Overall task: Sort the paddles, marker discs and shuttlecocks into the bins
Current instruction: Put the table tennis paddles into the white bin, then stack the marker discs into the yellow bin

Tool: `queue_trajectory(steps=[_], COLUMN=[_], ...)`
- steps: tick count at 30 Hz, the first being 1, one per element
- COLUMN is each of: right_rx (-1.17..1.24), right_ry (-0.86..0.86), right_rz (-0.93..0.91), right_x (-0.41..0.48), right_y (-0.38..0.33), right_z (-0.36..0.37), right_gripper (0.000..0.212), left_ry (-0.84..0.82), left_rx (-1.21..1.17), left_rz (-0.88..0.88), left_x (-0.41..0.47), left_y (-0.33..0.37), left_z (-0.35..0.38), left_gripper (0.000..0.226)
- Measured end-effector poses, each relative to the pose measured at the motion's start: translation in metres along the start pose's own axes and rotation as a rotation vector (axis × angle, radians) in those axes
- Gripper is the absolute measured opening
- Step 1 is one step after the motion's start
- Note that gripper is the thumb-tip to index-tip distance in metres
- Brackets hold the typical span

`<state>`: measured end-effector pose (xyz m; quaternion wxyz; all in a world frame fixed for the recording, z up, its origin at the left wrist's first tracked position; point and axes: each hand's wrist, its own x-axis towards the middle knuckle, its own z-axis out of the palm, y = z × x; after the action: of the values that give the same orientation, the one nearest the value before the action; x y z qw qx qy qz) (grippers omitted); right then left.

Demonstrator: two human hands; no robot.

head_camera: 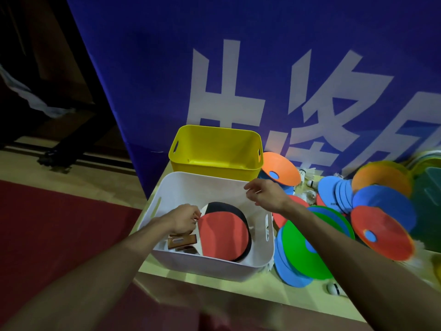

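Both forearms reach in from the bottom edge over a pale tabletop (pixel 274 290). Left hand (pixel 185 219) is inside the white bin (pixel 210 266), fingers curled and pinched on the top edge of a red-faced paddle (pixel 223 235), which lies tilted in the bin w/ a black-faced paddle (pixel 229 206) just behind it. Wooden paddle handles (pixel 182 242) show at the bin's near-left side, below the hand. Right hand (pixel 265 193) hovers over the white bin's far-right rim, fingers loosely bent and apart, holding nothing.

Yellow bin (pixel 214 167) sits just beyond the white one, touching or nearly so; nothing visible inside. Right of the bins is a jumble of marker discs: an orange disc (pixel 284 168) leaning by the yellow bin, a green disc (pixel 298 252) on blue ones next to the white bin, a red disc (pixel 384 235) and a stack of blue discs (pixel 334 192) further right. Shuttlecocks (pixel 311 183) lie among the discs; one more (pixel 334 289) at the table's near edge by the right forearm. Blue banner (pixel 238 68) w/ white characters stands behind.
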<state>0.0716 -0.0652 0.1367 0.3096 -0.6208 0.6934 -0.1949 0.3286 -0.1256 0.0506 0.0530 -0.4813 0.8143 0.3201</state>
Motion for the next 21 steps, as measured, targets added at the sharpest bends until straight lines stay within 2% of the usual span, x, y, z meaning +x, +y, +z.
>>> queue_trajectory(steps=[4, 10, 13, 16, 21], right_rx=[0.038, 0.152, 0.249, 0.302, 0.335], right_ry=[0.013, 0.093, 0.146, 0.208, 0.271], right_rz=[-0.016, -0.004, 0.051, 0.116, 0.23], right_x=[-0.001, -0.013, -0.025, -0.039, -0.062], right_y=[0.0, 0.012, 0.023, 0.043, 0.088], right_z=[0.0, -0.004, -0.012, -0.025, -0.051], right_gripper=[0.025, 0.024, 0.021, 0.016, 0.016], left_ry=[0.1, 0.281, 0.354, 0.382, 0.328], left_rx=[-0.016, -0.296, -0.394, -0.489, -0.619], left_rz=[0.029, 0.112, 0.151, 0.214, 0.309], left_x=[0.0, 0.008, 0.016, 0.021, 0.025], left_y=[0.02, 0.066, 0.095, 0.123, 0.16], left_z=[-0.01, -0.017, -0.02, -0.02, -0.018], left_gripper=[0.035, 0.025, 0.029, 0.031, 0.02])
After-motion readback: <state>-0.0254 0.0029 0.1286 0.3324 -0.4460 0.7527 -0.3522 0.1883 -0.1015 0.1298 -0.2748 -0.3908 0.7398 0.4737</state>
